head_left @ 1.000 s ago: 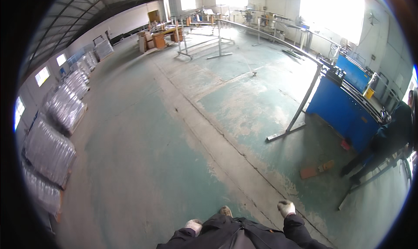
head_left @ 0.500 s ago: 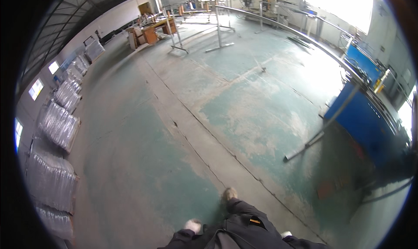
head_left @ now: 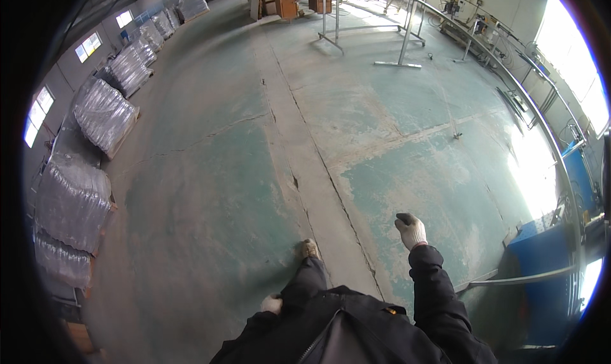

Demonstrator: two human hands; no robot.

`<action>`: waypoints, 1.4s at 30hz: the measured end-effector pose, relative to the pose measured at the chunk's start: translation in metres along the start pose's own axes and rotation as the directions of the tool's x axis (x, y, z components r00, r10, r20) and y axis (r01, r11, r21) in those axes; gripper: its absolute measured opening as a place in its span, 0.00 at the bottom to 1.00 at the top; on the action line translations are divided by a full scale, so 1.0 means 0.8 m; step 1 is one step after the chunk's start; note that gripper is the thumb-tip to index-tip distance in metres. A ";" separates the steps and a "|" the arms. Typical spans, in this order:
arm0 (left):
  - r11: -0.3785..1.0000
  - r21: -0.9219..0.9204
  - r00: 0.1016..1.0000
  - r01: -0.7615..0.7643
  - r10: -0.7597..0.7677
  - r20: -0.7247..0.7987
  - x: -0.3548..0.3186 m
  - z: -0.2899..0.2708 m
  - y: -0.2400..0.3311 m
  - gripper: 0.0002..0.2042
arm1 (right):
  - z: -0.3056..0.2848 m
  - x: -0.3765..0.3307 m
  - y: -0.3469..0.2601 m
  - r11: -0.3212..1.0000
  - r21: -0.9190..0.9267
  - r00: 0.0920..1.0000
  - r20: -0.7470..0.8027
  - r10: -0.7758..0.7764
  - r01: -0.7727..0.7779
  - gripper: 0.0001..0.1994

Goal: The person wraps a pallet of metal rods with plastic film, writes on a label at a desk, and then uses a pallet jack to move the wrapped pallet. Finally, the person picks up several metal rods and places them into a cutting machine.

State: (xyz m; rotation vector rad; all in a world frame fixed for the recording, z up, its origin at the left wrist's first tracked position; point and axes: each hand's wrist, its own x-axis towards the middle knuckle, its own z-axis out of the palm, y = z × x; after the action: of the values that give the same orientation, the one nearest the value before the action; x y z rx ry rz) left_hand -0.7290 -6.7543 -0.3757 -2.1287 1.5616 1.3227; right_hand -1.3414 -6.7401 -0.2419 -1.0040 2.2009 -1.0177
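My right hand [head_left: 412,231] is raised ahead of my body over the floor, in a white knit glove with dark fingertips. Its fingers are curled in, and no object shows in them. My left hand [head_left: 272,303], also in a pale glove, hangs low beside my left thigh; its fingers are mostly hidden, so I cannot tell how they are set. Neither hand touches any thing nearby. One shoe [head_left: 310,248] of mine is stepping forward on the worn green floor [head_left: 210,205], next to a long cracked strip of bare concrete.
Several stacks in clear plastic wrap [head_left: 105,117] line the left wall. A wooden desk [head_left: 289,6] stands far ahead. Metal frames [head_left: 401,52] with feet spread over the floor are at the far right. A long metal rail [head_left: 552,135] and blue machinery [head_left: 541,262] run along my right side.
My right hand has swung up and forward into full view. The left hand has stayed low by my leg. The view has turned right and tilted down, and the desk has shifted up and right.
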 end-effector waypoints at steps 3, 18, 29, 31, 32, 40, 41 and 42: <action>0.994 0.052 0.993 -0.092 0.096 -0.069 0.101 -0.102 0.093 0.21 | 0.068 0.063 0.005 0.972 0.150 0.984 0.008 0.180 -0.179 0.21; 0.993 0.034 0.989 -0.116 0.118 -0.089 0.581 -0.433 0.603 0.17 | 0.290 0.342 0.215 0.680 -0.732 0.587 0.566 0.578 0.036 0.21; 0.985 -0.172 0.999 -0.034 0.027 -0.044 0.857 -0.617 0.923 0.19 | 0.325 1.364 -0.445 0.992 -0.121 0.976 0.210 0.060 -0.035 0.22; 0.994 -0.103 0.998 -0.026 0.021 -0.051 0.954 -0.648 0.973 0.20 | 0.349 1.470 -0.533 0.995 -0.030 0.975 0.203 -0.091 0.099 0.21; 0.990 -0.141 0.999 -0.014 0.007 -0.048 1.004 -0.664 0.998 0.20 | 0.363 1.514 -0.553 0.997 -0.025 0.977 0.201 -0.069 0.076 0.21; 0.968 0.194 0.986 -0.161 0.166 -0.009 1.300 -0.961 1.253 0.21 | 0.509 1.604 -0.362 0.732 -0.675 0.887 0.278 0.368 -0.093 0.15; 0.963 0.221 0.986 -0.156 0.165 -0.023 1.325 -1.002 1.291 0.20 | 0.519 1.577 -0.335 0.413 -0.814 0.748 0.558 0.359 0.409 0.15; 0.957 0.251 0.987 -0.144 0.157 -0.032 1.353 -1.041 1.331 0.20 | 0.531 1.561 -0.317 0.435 -0.808 0.604 0.587 0.539 0.396 0.19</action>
State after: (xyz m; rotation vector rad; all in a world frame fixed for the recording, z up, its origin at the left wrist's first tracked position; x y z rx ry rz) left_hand -1.1211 -8.4408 -0.3332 -1.9386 1.8347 1.0545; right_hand -1.6877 -8.0188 -0.4613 -1.3577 1.7725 0.8587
